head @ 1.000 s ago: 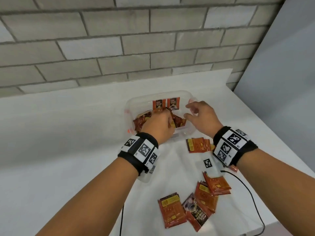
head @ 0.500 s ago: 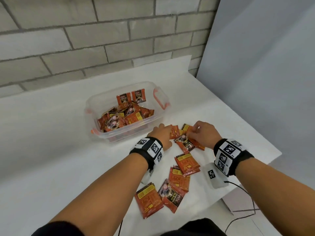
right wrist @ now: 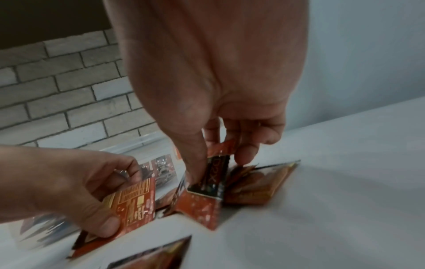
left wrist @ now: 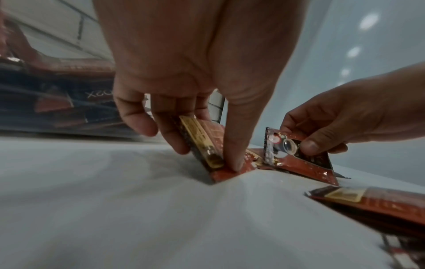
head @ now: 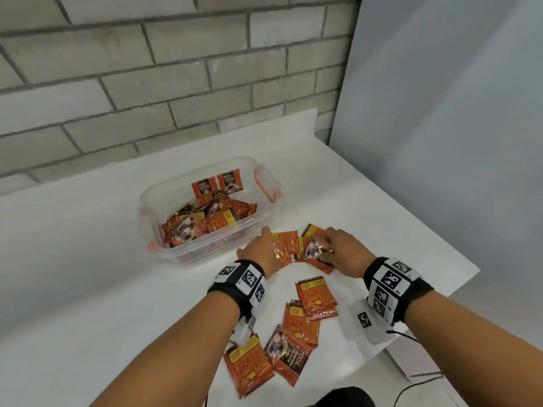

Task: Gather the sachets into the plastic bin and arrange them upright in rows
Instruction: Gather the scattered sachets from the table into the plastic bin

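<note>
A clear plastic bin (head: 264,214) with orange latches holds a loose heap of red-orange sachets, with two standing upright at its far wall (head: 217,185). Just right of the bin, my left hand (head: 258,251) pinches a sachet (left wrist: 207,145) between thumb and fingers, its lower corner on the table. My right hand (head: 338,251) pinches another sachet (right wrist: 207,183) from a small pile (head: 305,248). Several more sachets (head: 293,333) lie flat on the white table nearer to me.
A grey brick wall (head: 147,83) stands behind the table. A pale panel (head: 440,142) closes the right side, and the table's right edge (head: 458,280) runs close to my right wrist. A black cable (head: 417,380) hangs below that edge.
Both hands left the bin and came down to the pile of sachets to its right. Each has taken hold of a sachet there. The view has swung right.
</note>
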`<state>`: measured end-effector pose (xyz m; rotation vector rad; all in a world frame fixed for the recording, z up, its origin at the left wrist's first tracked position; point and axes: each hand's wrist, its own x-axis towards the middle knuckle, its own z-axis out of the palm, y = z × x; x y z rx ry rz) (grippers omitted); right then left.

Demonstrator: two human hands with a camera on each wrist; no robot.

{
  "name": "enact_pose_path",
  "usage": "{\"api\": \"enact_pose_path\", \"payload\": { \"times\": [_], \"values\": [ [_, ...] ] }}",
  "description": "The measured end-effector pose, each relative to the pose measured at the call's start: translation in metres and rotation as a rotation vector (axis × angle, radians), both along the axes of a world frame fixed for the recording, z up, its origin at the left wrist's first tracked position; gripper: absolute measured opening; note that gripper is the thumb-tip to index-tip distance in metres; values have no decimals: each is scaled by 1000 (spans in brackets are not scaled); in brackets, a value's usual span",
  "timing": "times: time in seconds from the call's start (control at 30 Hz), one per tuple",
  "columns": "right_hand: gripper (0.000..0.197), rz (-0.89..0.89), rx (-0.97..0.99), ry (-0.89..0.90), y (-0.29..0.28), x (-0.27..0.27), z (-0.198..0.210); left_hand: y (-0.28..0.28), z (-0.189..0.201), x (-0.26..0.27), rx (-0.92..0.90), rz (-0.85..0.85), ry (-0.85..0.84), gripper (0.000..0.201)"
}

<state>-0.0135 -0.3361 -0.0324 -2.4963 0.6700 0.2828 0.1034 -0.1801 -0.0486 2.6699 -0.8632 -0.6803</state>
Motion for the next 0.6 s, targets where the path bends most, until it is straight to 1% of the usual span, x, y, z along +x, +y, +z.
{"api": "enact_pose_path", "payload": {
  "times": [0.03,0.13,0.2,0.27,0.37,0.4,0.5,0.6],
  "values": [
    [37,12,-9,16,-2,0,1,-2,0,1,-15,4,21,68],
    [38,53,-25,43,-2,5,2,-9,2,4,-47,-33,60,85],
    [42,97,-80,72,3,11,2,-14,5,5,-30,-68,59,86],
    [46,135,-160,106,8,16,0,-20,5,6,11,-92,44,78],
    [45,159,-259,157,11,20,-3,-24,3,7,78,-84,6,54],
    [45,159,-278,170,12,21,-4,-25,2,7,90,-71,-7,49],
    [46,174,-330,194,14,21,-4,-26,-2,5,90,-25,-38,47],
    [48,175,-363,215,16,22,-3,-26,-6,4,71,-44,-53,46]
  ]
}}
